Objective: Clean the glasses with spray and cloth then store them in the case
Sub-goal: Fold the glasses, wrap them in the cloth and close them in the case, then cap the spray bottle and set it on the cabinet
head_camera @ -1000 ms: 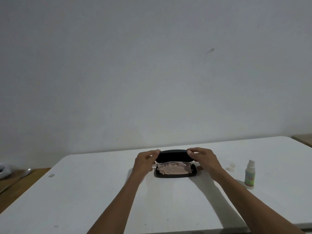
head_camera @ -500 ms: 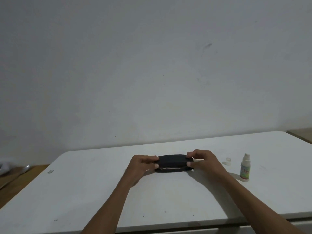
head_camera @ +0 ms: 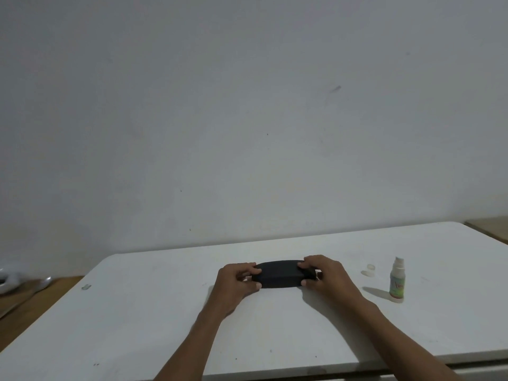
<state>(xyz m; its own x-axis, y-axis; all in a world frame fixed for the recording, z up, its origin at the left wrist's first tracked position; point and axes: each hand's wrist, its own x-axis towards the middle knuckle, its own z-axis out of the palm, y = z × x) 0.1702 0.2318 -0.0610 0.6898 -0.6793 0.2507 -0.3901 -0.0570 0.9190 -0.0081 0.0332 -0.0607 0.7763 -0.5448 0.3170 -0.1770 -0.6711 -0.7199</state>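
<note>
Black glasses case [head_camera: 280, 274] lies flat on white table [head_camera: 143, 320], lid down, closed, long side running left-right. Glasses not visible.

Left hand [head_camera: 235, 284] grips the left end of the case: fingers curled over the top edge, thumb at the near side, fingertips [head_camera: 254, 270] touching the lid. Narrow pinch, case end between thumb and fingers.

Right hand [head_camera: 327, 279] grips the right end the same way: fingers curled over the top, thumb tip [head_camera: 303, 283] pressed on the near edge. A bit of the case's right end pokes out past the right fingers. Both forearms reach in from the bottom edge of the view.

So the case sits between the two sets of fingers, touching both, resting on the table.

Spray bottle [head_camera: 397, 280] stands upright right of the right-hand fingers, well apart from them, white nozzle on top, greenish label, no cap on it. Small clear cap [head_camera: 371, 267] lies on the table between the right hand and the bottle, closer to the bottle, slightly farther back than the fingers. A second small pale piece just beside the cap, too small to tell what it is.

Cloth not visible.

Far left of the left-hand fingers, near the table's left edge, a small grey bit [head_camera: 86, 287], can't tell what. Beyond the table at left, a blurred metallic object [head_camera: 11, 280] on a wooden surface. Plain grey wall [head_camera: 247, 105] behind.
</note>
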